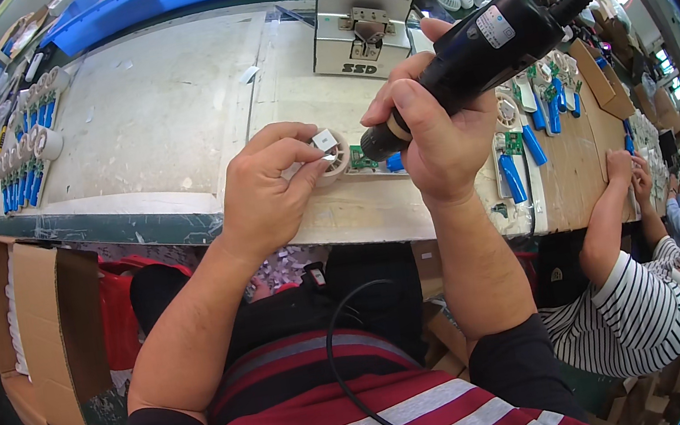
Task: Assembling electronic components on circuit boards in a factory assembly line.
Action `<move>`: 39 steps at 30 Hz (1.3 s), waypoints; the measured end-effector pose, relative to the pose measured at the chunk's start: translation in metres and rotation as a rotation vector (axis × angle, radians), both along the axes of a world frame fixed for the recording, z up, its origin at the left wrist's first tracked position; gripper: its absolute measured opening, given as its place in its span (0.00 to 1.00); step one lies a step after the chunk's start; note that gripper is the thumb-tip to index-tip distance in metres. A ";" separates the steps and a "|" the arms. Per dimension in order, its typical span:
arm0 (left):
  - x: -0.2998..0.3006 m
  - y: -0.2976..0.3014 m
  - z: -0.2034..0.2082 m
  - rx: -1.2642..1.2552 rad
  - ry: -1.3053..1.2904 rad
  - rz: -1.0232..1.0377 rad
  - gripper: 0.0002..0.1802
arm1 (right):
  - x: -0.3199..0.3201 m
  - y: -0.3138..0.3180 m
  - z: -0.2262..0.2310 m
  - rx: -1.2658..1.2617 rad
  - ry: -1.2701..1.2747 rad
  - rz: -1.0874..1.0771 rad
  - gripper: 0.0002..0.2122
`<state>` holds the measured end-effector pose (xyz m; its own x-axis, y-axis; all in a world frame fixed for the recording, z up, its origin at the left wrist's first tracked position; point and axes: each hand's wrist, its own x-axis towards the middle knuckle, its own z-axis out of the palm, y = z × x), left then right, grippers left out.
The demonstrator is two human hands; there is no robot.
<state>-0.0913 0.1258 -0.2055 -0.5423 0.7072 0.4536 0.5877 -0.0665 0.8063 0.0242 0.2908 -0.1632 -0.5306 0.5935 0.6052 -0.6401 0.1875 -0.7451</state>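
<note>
My left hand (266, 187) pinches a small white square piece (324, 142) between thumb and fingers. That piece is at a white round plastic housing (340, 162) on the bench; whether it touches it I cannot tell. Beside the housing lie a green circuit board (362, 159) and a blue cylindrical cell (395, 162), partly hidden by the tool. Wrapped round a black electric screwdriver (479, 51) is my right hand (451, 134). The tool is tilted, its nose pointing down left towards the housing. No bit tip is plainly visible.
A grey screw feeder box (362, 7) stands behind the work. Similar assemblies with blue cells sit at far left (25, 176) and right (547, 98). A blue bin (168, 5) is at the back. On the right a person in a striped shirt (636, 309) works; a cardboard box (63, 333) is lower left.
</note>
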 end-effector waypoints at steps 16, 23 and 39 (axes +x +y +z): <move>0.003 -0.001 -0.002 0.001 -0.016 -0.003 0.06 | 0.004 -0.008 -0.012 -0.010 0.033 0.028 0.26; 0.002 0.000 -0.002 -0.010 -0.018 -0.009 0.07 | 0.005 -0.006 0.006 0.035 0.064 -0.008 0.30; 0.011 -0.006 0.014 0.049 0.028 0.016 0.08 | 0.001 -0.021 0.037 -0.070 0.187 0.103 0.30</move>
